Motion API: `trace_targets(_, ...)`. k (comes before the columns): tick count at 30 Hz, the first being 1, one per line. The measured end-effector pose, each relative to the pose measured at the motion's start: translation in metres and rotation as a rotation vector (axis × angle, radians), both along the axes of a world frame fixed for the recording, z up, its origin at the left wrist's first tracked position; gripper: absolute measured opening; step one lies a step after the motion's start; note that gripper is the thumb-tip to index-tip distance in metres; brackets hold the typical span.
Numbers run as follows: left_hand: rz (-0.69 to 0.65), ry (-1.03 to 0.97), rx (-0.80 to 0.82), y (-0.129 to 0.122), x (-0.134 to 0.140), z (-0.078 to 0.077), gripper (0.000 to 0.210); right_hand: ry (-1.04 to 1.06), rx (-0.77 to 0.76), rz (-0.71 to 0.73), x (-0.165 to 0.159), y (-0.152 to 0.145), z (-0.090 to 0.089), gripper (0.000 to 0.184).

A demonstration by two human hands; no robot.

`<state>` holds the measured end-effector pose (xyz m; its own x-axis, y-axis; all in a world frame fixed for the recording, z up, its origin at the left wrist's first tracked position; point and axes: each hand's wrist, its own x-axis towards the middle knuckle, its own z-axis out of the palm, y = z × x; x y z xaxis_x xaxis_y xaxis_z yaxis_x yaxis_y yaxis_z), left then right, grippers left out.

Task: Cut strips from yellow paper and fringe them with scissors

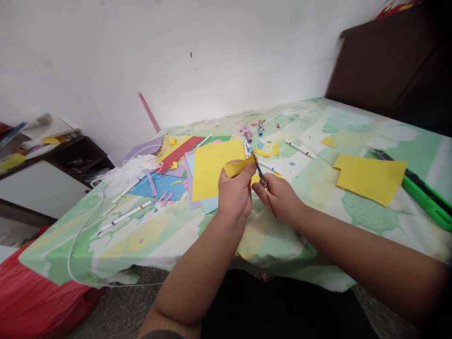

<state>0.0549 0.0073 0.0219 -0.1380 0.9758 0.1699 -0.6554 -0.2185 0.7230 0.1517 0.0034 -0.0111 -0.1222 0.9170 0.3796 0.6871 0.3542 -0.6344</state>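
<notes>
My left hand is closed on a small piece of yellow paper, pinched between thumb and fingers. In my right hand is a pair of scissors, with the blades pointing up and away from me. The blades meet the right end of the yellow piece; whether they bite into it I cannot tell. Behind my left hand lies a larger yellow sheet on top of blue and purple sheets. Another cut yellow piece rests to the right of my right hand.
A green box cutter lies at the right edge. Markers and paper scraps are scattered over the patterned tablecloth. Tangled white cord sits at the left, one strand hanging off the front. Behind is a white wall.
</notes>
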Motion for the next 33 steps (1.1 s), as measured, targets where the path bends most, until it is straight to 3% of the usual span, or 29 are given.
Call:
trace_targets(7, -0.055, -0.002, 0.010, 0.0014, -0.0019, -0.0008, 0.022, 0.001, 0.001, 0.001, 0.0015, 0.0004, -0.0008, 0.035)
trace_targets(33, -0.067, -0.009, -0.034, 0.0009, -0.0028, 0.0016, 0.019, 0.025, 0.014, -0.052, 0.0012, 0.0034, -0.0028, 0.037)
